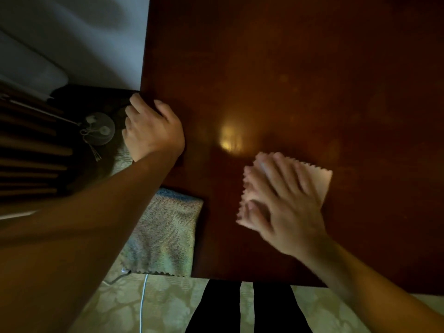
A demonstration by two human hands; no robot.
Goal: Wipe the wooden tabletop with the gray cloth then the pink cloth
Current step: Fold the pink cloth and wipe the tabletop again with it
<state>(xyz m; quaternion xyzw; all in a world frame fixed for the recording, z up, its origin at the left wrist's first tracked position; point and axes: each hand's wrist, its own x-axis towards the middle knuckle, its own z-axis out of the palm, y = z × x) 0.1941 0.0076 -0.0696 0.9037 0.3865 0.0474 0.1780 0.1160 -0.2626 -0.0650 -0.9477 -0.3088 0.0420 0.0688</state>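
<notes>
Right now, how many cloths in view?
2. The pink cloth lies flat on the table under the right hand. The gray cloth sits at the table's near-left edge, partly under the left arm.

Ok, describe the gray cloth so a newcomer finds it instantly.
Start at the wooden tabletop and go to its near-left corner. The gray cloth lies folded there, partly under the left forearm. Unlike the pink cloth under the right hand, no hand touches it.
</notes>
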